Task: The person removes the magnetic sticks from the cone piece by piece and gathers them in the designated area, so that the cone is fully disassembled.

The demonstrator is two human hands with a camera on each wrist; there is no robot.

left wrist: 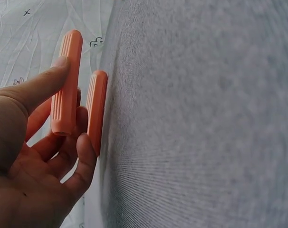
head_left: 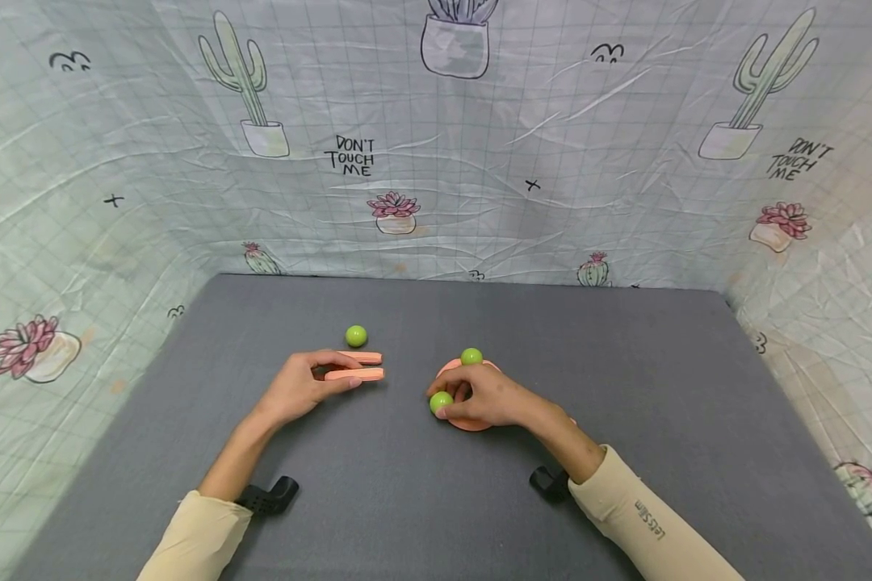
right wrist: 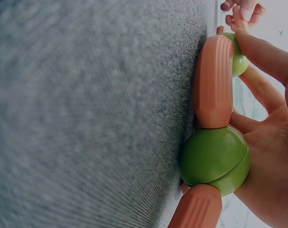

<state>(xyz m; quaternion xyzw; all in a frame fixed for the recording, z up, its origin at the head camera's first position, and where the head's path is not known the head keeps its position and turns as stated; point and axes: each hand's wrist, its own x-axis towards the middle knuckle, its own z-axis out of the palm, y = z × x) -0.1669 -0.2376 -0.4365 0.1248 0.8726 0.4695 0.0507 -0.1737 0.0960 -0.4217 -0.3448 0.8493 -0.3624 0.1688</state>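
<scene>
Beige sleeves (head_left: 643, 516) lay nearest the head camera, reaching over the grey surface (head_left: 407, 500). At their ends, the left hand (head_left: 301, 387) was partly closed, pinching a near orange stick (head_left: 359, 374), while a far orange stick (head_left: 366, 357) lay just beyond it. A loose green ball (head_left: 356, 336) rested past both with nothing beside it as a stop, so a bump from a finger or stick could send it rolling. The right hand (head_left: 487, 395) arched over an orange ring (head_left: 472, 424), thumb and fingers curled about a pinched green ball (head_left: 439, 401) at its left side; an upper green ball (head_left: 471, 356) sat at the far edge, where a careless knuckle could dislodge it.

From the left wrist, the thumb pressed the near stick's ribbed side. So slim a grip could let it swivel if pushed at one end. The far stick ran close behind, near the smaller fingers, and could be knocked askew; whether they held it too, I could not tell.

From the right wrist, a seamed green ball (right wrist: 214, 159) touched two curved orange pieces (right wrist: 214, 83), one on either side. Pressing at the pinched ball alone could lever these joints apart, since no finger visibly braced them.
</scene>
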